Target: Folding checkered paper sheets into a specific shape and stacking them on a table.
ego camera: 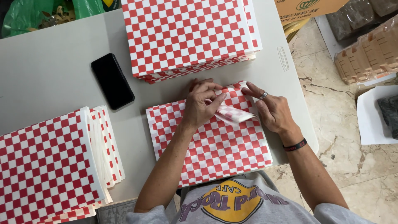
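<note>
While a brown cardboard box (309,8) with dark print stood at the top right past the surface (54,70), clear-wrapped brown bundles (367,52) lay on the marble floor (331,108) beside it. A tall stack of red-and-white checked paper (188,35) sat at the far edge, a second stack (49,166) at the near left, and a black phone (112,81) between them. One checked sheet (211,145) lay flat before the person, its far right corner folded over. The left hand (201,103) pinched that folded flap (234,114), fingers curled closed on it. The right hand (271,110), with a ring and a dark wristband, lay open just beside, fingertips pressing the sheet's far edge.
</note>
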